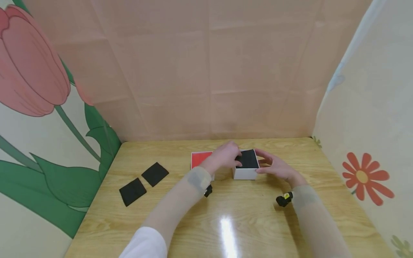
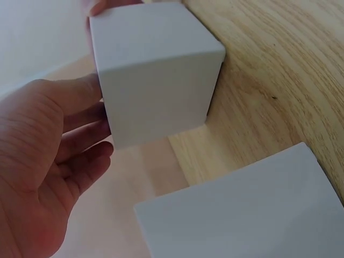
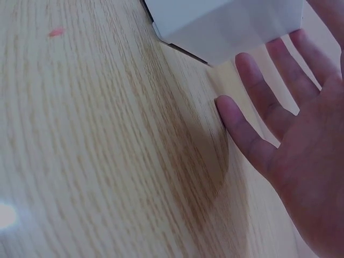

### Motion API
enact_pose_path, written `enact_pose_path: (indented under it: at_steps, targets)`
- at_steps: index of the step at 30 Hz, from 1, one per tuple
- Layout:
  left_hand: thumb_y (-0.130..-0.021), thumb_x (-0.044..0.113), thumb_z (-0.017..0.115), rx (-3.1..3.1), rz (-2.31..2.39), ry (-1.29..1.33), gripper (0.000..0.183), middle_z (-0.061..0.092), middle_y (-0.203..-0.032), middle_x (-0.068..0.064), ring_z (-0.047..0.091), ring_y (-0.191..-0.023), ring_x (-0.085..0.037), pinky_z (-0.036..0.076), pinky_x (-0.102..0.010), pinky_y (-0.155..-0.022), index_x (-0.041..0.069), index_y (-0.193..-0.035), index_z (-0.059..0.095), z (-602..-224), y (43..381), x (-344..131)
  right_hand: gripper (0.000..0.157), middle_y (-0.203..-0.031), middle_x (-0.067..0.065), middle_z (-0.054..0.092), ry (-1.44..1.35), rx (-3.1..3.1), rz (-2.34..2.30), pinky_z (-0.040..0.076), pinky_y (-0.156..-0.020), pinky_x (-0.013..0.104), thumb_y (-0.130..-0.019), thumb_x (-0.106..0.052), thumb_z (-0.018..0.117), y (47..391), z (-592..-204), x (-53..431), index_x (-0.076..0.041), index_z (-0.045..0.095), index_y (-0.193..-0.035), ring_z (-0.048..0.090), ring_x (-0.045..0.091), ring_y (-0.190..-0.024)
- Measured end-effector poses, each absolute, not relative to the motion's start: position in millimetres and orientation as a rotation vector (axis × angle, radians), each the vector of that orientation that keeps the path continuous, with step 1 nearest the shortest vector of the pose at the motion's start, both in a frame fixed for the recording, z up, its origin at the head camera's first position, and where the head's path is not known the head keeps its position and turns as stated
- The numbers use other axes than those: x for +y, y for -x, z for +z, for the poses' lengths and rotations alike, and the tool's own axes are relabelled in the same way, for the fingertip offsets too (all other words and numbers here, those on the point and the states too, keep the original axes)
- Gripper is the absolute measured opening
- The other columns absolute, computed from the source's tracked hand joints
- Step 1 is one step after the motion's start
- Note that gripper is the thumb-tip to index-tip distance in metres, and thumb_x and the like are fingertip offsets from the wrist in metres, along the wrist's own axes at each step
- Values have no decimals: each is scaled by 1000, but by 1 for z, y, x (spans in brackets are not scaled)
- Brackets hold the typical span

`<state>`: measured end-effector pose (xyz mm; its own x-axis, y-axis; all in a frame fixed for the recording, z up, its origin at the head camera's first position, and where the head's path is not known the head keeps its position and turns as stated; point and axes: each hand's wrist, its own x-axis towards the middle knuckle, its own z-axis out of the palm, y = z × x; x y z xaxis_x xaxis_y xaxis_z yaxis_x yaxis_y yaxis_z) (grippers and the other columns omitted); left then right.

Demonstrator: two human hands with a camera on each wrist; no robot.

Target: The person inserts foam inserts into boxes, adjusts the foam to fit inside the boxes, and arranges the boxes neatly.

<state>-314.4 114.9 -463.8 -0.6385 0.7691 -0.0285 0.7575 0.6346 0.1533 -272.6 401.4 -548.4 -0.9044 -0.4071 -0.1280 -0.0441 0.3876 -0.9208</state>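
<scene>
A white box (image 1: 245, 174) stands on the table with a flat black square piece (image 1: 249, 159), perhaps folded cloth, at its opening. My left hand (image 1: 224, 156) reaches over the box's left edge, thumb and fingers touching the black piece. The left wrist view hides those fingertips behind the box, so a pinch cannot be made out. My right hand (image 1: 277, 166) holds the box's right side, thumb at the front corner and fingers at the back. Its other fingers (image 3: 258, 88) spread loosely by the box wall in the right wrist view.
A second white box (image 2: 242, 209) with a red inside (image 1: 200, 159) lies left of the first, partly behind my left arm. Two flat black squares, one nearer (image 1: 132, 191) and one farther (image 1: 155, 174), lie on the table's left. A pinkish cloth (image 1: 209, 71) hangs behind.
</scene>
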Motion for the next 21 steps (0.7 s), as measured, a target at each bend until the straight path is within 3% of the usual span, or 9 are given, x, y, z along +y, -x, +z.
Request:
enact_pose_path:
  at_steps: [6, 15, 19, 21]
  targets:
    - [-96, 43, 82, 2748, 187, -1250, 37, 74, -116, 6, 58, -115, -13, 51, -28, -101, 17, -122, 83, -460, 313, 121, 93, -175, 7, 28, 401, 2328, -1519, 39, -117, 59, -95, -26, 85, 274, -550, 403, -29, 31, -170, 46, 44, -145]
    - [-101, 40, 77, 2685, 295, -1281, 30, 75, -114, 7, 65, -100, -7, 54, -25, -92, 20, -123, 82, -452, 316, 152, 91, -175, 8, 29, 413, 2334, -1513, 48, -111, 38, -96, -24, 83, 271, -548, 406, -25, 31, -170, 48, 41, -144]
    - [-100, 38, 78, 2682, 266, -1267, 25, 72, -104, 9, 62, -91, -7, 52, -24, -84, 19, -116, 83, -457, 318, 161, 91, -174, 7, 28, 421, 2306, -1524, 48, -111, 38, -97, -23, 83, 270, -544, 402, -23, 29, -171, 47, 43, -145]
    - [-99, 36, 79, 2686, 258, -1250, 23, 71, -101, 10, 62, -90, -7, 52, -25, -83, 19, -113, 83, -459, 319, 163, 92, -174, 6, 28, 423, 2296, -1532, 47, -113, 43, -96, -23, 83, 270, -542, 401, -24, 29, -171, 46, 43, -145]
